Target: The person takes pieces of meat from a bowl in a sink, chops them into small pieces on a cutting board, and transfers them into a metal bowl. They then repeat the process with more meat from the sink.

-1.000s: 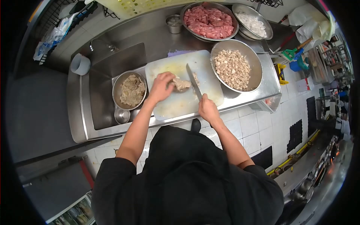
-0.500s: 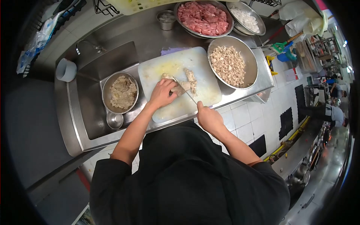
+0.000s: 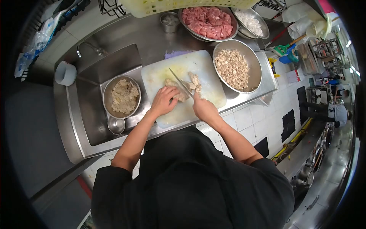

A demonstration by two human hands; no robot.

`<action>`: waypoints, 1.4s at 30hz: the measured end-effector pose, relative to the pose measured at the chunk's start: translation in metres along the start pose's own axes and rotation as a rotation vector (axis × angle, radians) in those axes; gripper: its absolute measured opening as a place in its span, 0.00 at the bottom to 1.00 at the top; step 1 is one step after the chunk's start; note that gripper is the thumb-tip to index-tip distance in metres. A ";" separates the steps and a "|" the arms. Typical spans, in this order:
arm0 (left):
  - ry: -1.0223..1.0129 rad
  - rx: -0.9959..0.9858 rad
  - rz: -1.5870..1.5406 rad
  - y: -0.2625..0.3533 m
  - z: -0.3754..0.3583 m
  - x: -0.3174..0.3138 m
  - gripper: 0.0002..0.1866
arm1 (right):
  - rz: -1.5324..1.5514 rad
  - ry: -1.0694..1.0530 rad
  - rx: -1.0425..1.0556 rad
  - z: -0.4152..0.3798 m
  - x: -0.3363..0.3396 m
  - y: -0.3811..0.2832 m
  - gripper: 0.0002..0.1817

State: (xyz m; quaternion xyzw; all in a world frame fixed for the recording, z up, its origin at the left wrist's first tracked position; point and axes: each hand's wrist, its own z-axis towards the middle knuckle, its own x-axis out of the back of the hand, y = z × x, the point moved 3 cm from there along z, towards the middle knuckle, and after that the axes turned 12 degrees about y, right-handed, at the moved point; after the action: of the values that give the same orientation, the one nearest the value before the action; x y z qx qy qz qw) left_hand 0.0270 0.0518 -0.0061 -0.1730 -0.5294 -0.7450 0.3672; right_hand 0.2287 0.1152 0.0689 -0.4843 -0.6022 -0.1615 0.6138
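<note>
My right hand (image 3: 205, 110) grips the handle of a kitchen knife (image 3: 180, 81), its blade slanting to the upper left across the meat. Under the curled fingers of my left hand (image 3: 164, 101), a piece of pale cooked meat (image 3: 183, 95) is pressed against the white cutting board (image 3: 183, 110). Cut bits of the meat (image 3: 195, 81) lie on the board just right of the blade. A steel bowl of chopped pale pieces (image 3: 256, 74) stands at the board's right.
Left of the board, a bowl of pale meat (image 3: 108, 108) and a small steel bowl (image 3: 116, 125) are at the sink (image 3: 89, 129). Behind are a bowl of raw red meat (image 3: 209, 23), a bowl of white pieces (image 3: 249, 23) and a yellow basket (image 3: 152, 7). A person (image 3: 337, 113) stands far right.
My right hand has moved up and left with the knife, and the blade now reaches further past the meat. My left hand stays on the meat.
</note>
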 end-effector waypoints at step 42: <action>0.088 0.512 -0.101 0.012 -0.015 0.008 0.15 | 0.224 -0.008 -0.123 -0.039 -0.009 -0.002 0.10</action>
State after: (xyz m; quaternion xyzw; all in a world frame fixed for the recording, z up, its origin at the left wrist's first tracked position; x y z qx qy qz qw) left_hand 0.0319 0.0334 0.0013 -0.0151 -0.6921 -0.6109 0.3841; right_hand 0.2481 0.0797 0.0691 -0.5861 -0.5356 -0.1267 0.5946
